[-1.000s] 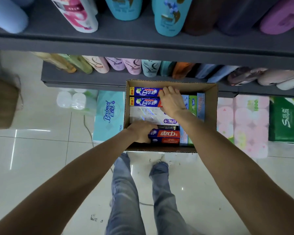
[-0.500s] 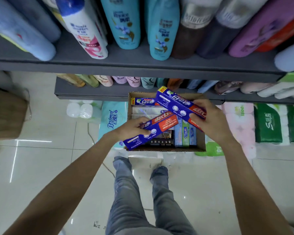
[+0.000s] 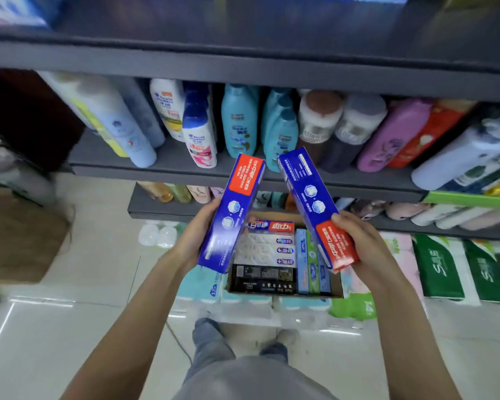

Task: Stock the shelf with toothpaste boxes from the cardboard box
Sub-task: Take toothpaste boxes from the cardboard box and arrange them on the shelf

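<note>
Head view shows your left hand point(image 3: 198, 235) raised above the cardboard box point(image 3: 283, 293), forearm running up from about 7 o'clock, fingers curled round the lower half of the left toothpaste box point(image 3: 233, 212). That box is blue with a red panel at its top end; its long axis leans up toward 1 o'clock, the far end reaching over the edge of the shampoo shelf point(image 3: 171, 166). At centre, the cardboard box sits on the floor packs at 6 o'clock from both held boxes, with more toothpaste boxes lying flat inside. Your right hand point(image 3: 358, 246), forearm coming in from 5 o'clock, grips the red lower end of the right toothpaste box point(image 3: 312, 203), thumb on its face. Its long axis tilts up toward 11 o'clock, blue end uppermost, the tops of the two boxes near but apart.
</note>
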`<state>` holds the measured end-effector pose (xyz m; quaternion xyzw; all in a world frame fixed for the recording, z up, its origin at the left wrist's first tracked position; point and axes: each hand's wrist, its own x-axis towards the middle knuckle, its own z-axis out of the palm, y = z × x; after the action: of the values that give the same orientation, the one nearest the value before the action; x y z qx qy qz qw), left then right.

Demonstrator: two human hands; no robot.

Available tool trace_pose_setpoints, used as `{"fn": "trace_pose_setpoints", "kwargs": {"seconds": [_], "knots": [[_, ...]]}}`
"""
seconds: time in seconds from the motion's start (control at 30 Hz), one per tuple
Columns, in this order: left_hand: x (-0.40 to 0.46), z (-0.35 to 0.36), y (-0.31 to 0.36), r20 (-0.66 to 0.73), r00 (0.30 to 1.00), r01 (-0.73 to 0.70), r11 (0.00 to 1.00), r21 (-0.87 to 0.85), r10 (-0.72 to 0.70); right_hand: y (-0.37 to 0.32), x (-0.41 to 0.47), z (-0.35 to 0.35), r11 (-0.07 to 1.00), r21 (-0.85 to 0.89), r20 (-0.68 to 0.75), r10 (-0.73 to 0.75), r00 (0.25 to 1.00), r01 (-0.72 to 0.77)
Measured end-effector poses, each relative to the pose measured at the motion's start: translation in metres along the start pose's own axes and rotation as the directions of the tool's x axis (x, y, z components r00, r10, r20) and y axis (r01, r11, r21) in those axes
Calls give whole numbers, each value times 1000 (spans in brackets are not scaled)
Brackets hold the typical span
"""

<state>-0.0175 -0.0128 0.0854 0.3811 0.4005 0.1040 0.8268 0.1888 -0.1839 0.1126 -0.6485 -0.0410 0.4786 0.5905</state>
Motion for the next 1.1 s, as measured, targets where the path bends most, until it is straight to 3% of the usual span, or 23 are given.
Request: {"fn": "trace_pose_setpoints", "kwargs": {"seconds": [0.1, 0.17, 0.27, 0.33, 0.43, 0.5, 0.57, 0.7, 0.8, 0.97, 1.1], "knots": [[-9, -3, 19, 47, 991, -130, 988, 78, 126, -9, -8, 13, 998, 59, 91, -16, 996, 11], [-17, -3, 37, 86, 953, -304, 916, 263, 291, -18, -12, 22, 997, 53, 172, -56, 983, 47], [-24, -4, 68, 111, 818, -492, 586, 643, 565, -33, -14, 37, 991, 33, 261, -136, 956, 132], [-23, -10, 84, 134, 710, -516, 382, 766, 691, -42, -13, 46, 987, 57, 309, -159, 938, 148], [-30, -11, 108, 108, 602, -464, 237, 854, 791, -54, -15, 61, 981, 31, 345, -192, 919, 193], [-36, -8, 123, 61, 561, -477, 262, 839, 826, -61, -20, 69, 967, -46, 365, -218, 905, 251], [-43, -4, 138, -8, 545, -547, 364, 754, 838, -68, -24, 75, 943, -120, 432, -233, 872, 311], [-45, 12, 176, -196, 569, -700, 596, 393, 798, -92, -30, 83, 901, -149, 436, -310, 845, 407], [-36, 20, 212, -349, 563, -742, 644, 187, 750, -119, -31, 95, 866, -98, 403, -416, 815, 490], [-6, 29, 259, -423, 471, -754, 602, 262, 774, -172, -25, 117, 808, -50, 380, -528, 759, 587], [15, 30, 272, -445, 463, -638, 637, 433, 766, -205, -18, 136, 772, -114, 417, -534, 736, 625]]}}
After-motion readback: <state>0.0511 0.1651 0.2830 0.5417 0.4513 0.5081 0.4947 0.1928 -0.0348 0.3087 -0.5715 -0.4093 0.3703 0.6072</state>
